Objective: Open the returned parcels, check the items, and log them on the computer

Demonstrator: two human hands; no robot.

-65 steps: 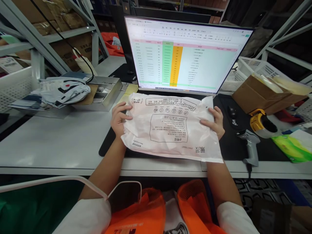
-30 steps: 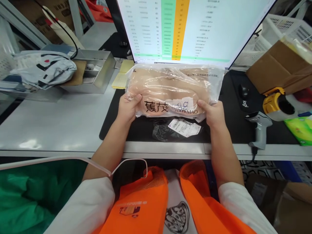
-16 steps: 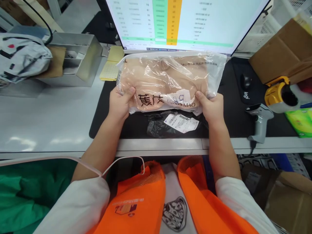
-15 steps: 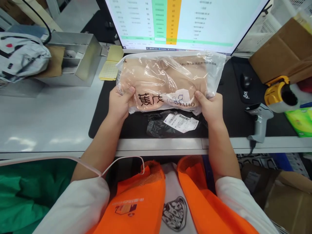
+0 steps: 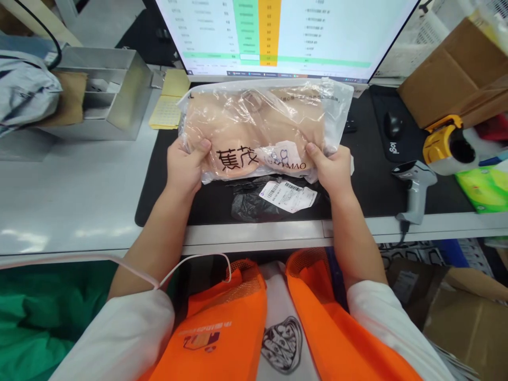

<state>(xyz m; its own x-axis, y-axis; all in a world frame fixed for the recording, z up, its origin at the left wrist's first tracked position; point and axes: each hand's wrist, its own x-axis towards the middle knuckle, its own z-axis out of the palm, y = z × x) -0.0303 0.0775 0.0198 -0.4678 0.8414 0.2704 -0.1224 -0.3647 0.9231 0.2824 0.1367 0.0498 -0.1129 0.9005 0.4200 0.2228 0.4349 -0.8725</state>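
Between both hands I hold a clear plastic bag [image 5: 257, 119] with a beige, moulded item inside, its exact kind unclear through the shiny film. Dark lettering and a small white sticker show on its front. My left hand [image 5: 186, 163] grips the bag's left edge, thumb on the front. At the right edge my right hand [image 5: 332, 165] grips it the same way. Fingers behind the bag are hidden. Just below, a crumpled black plastic bag [image 5: 250, 203] with a white printed label [image 5: 288, 196] lies on the black mat [image 5: 159, 203].
Behind the bag stands a monitor [image 5: 317, 32] showing a spreadsheet. To the right are a barcode scanner [image 5: 416, 193], a mouse [image 5: 393, 125], a yellow tape dispenser [image 5: 442, 145] and a cardboard box [image 5: 456, 69]. Yellow notes [image 5: 166, 108] and a grey divided box [image 5: 123, 100] sit left.
The whole scene has shifted slightly left in view, as the camera turned a little. Both hands keep their grip on the clear bag, which stays over the mat.
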